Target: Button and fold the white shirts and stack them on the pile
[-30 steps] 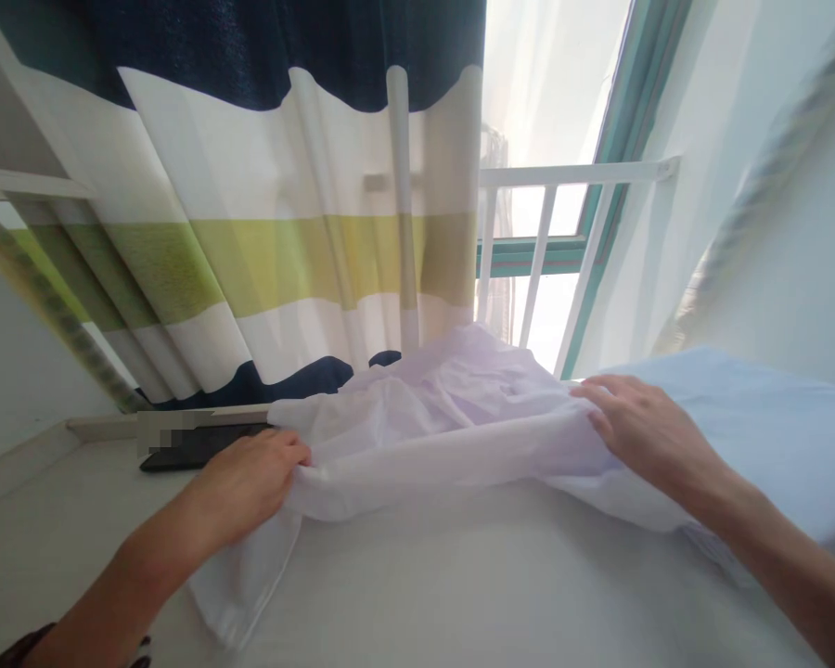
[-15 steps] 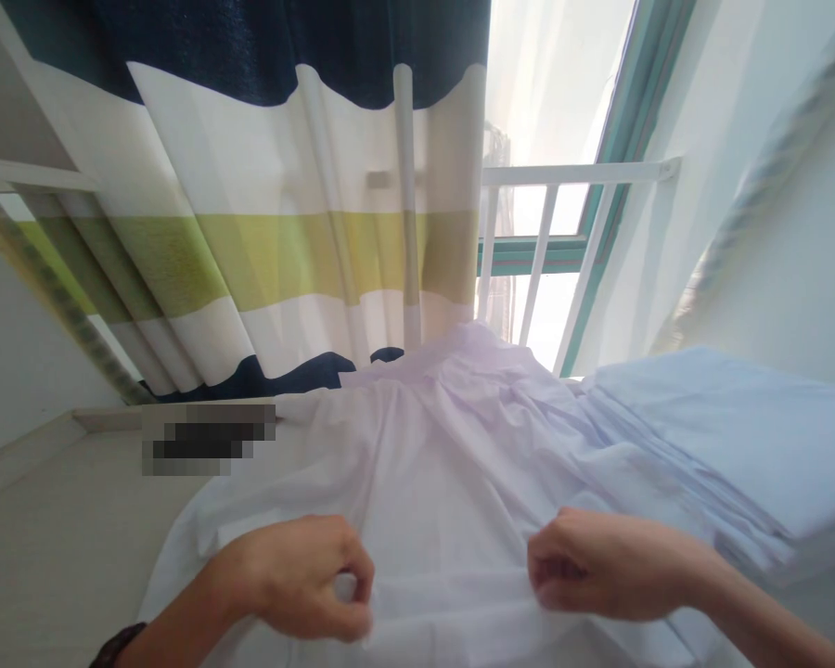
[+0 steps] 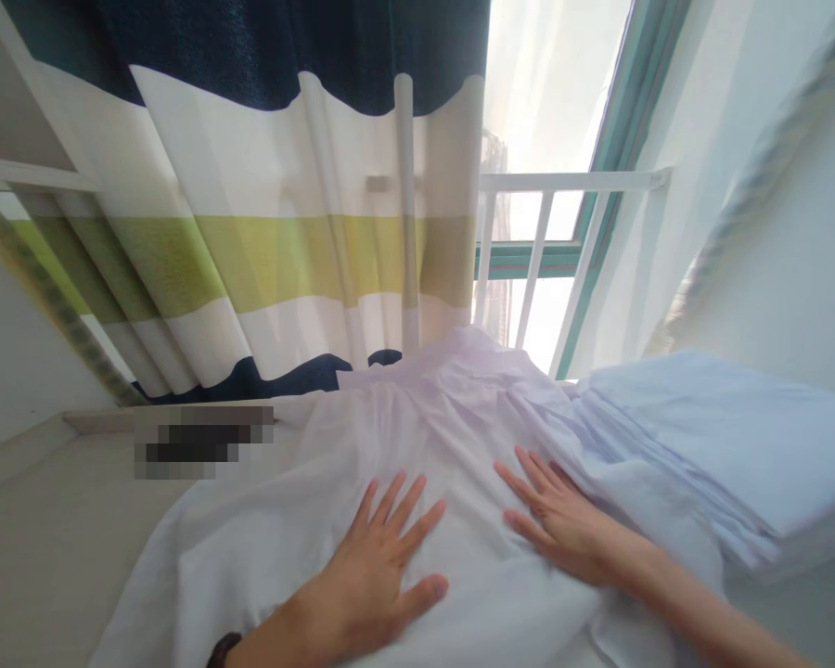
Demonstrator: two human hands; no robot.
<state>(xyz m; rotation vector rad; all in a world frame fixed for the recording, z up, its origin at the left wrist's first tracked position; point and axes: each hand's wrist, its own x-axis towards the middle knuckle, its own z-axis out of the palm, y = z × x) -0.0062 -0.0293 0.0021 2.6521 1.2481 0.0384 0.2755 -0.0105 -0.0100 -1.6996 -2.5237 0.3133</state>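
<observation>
A white cloth (image 3: 250,520) lies spread in wrinkled folds over the surface in front of me, its far part bunched up near the railing. My left hand (image 3: 382,566) rests on it palm down, fingers spread, with a dark band on the wrist. To the right, my right hand (image 3: 557,515) also lies on the cloth, fingers apart and pointing up and to the left. Neither hand grips anything. Beside the cloth at the right is a folded stack of pale fabric (image 3: 738,436), which neither hand touches.
A striped curtain (image 3: 278,250) in navy, white and green hangs at the back. Right of it are a white railing (image 3: 571,182) and a window with a green frame (image 3: 619,121). A blurred-out dark item (image 3: 195,443) sits at the left edge of the surface.
Both hands have uncurled from their closed shape and now lie flat on the cloth. The left moved rightward and the right moved slightly up. The near part of the cloth has shifted.
</observation>
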